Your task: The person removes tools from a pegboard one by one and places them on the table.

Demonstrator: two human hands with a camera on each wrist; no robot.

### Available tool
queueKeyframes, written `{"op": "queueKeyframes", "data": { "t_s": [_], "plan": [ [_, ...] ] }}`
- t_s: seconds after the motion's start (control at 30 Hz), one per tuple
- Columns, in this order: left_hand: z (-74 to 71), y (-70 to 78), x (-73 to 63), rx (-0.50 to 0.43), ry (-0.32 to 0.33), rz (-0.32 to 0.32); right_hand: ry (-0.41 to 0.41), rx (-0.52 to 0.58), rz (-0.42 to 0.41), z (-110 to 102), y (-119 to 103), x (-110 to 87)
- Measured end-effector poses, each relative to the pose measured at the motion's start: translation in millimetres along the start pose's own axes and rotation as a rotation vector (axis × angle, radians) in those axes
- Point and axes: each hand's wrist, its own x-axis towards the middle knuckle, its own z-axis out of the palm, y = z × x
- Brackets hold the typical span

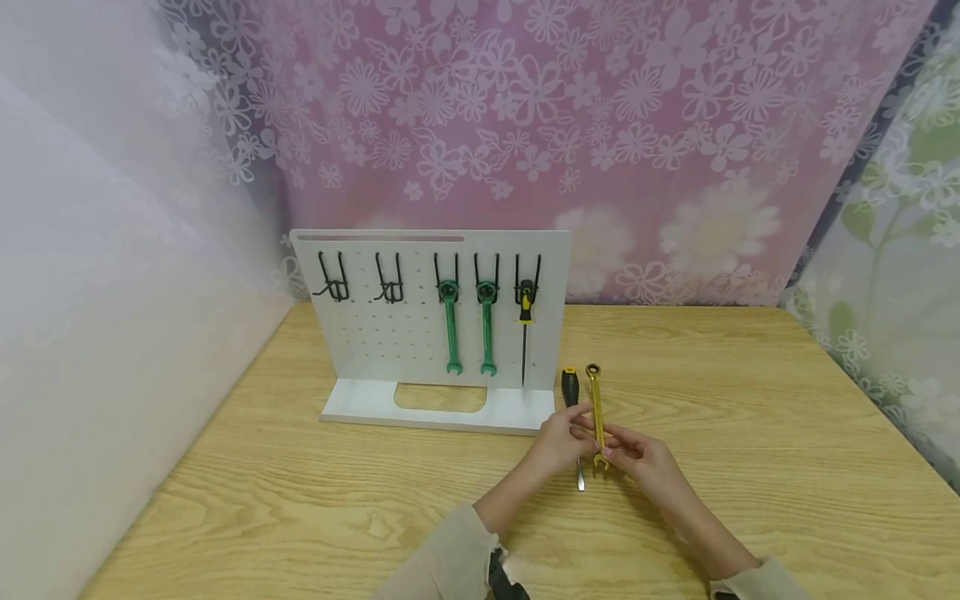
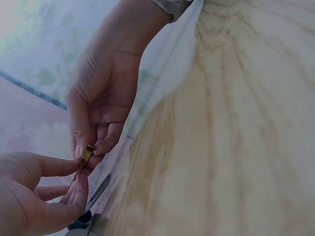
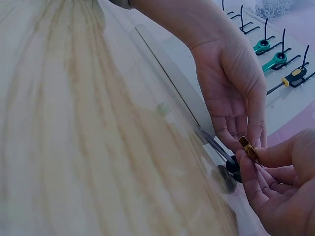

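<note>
Gold wrench (image 1: 597, 407) pinched from both sides

The wrench is just to the right of the white board (image 1: 408, 354) and seems to be up off the desk (image 1: 750, 392). The left hand (image 1: 559, 442) pinches it from one side, and the right hand (image 1: 651, 469) pinches it close to its open end. The ring end points away from the person and sticks out free.

It looks like metal, so it should be stiff, hard to break and a bit heavy for such a thin thing. Its shiny sides look smooth, so it may slip or turn in a loose pinch. The middle of the long bar looks like the best place to hold.

A black-handled screwdriver (image 1: 570, 387) lies just beside the wrench, partly hidden by the left hand, so fingers could bump it. The board's near corner is close to that hand too. Two green wrenches (image 1: 452, 333) and a yellow-and-black screwdriver (image 1: 526, 312) hang on the board, and more black hooks (image 1: 339, 290) stick out on its left side.
</note>
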Motion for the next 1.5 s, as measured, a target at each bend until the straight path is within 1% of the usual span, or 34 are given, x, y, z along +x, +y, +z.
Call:
{"op": "queueKeyframes", "data": {
  "t_s": [0.23,0.33,0.43,0.53,0.7,0.87,1.0,1.07,1.13,1.27,1.47,1.5],
  "plan": [
    [0.1,-0.7,-2.7,-0.016,-0.002,0.010,0.006,0.004,-0.001,0.9,-1.9,-1.6],
    [-0.4,-1.0,-3.4,-0.018,-0.004,-0.004,0.011,0.003,-0.005,1.3,-2.8,-2.4],
    [-0.6,-0.7,-4.0,-0.024,-0.010,-0.034,0.012,0.002,-0.018,1.3,-3.1,-2.7],
    [-0.3,0.1,-3.9,-0.050,-0.012,-0.076,0.006,0.004,-0.029,1.0,-3.1,-2.6],
    [0.5,0.4,-3.3,-0.099,-0.011,-0.120,0.000,0.006,-0.024,0.8,-3.5,-2.3],
    [0.7,1.0,-3.6,-0.070,-0.018,-0.138,-0.005,0.001,0.004,0.5,-3.5,-3.2],
    [0.0,3.7,-4.7,-0.066,-0.028,-0.157,-0.010,0.000,0.022,0.3,-2.7,-2.9],
    [-0.2,5.4,-5.4,-0.075,-0.036,-0.164,-0.010,0.009,0.027,0.1,-2.0,-2.3],
    [-0.4,6.4,-5.8,-0.056,-0.036,-0.162,-0.013,0.028,0.032,0.0,-1.2,-1.6],
    [-1.0,7.5,-7.1,-0.029,-0.043,-0.170,-0.027,0.062,0.027,0.3,-0.1,-1.0],
    [-1.7,6.7,-7.9,-0.071,-0.092,-0.203,-0.063,0.060,-0.003,0.3,-0.1,-0.9],
    [-1.8,6.3,-7.7,-0.060,-0.098,-0.202,-0.074,0.058,-0.006,0.3,-0.3,-1.0]
  ]
}}
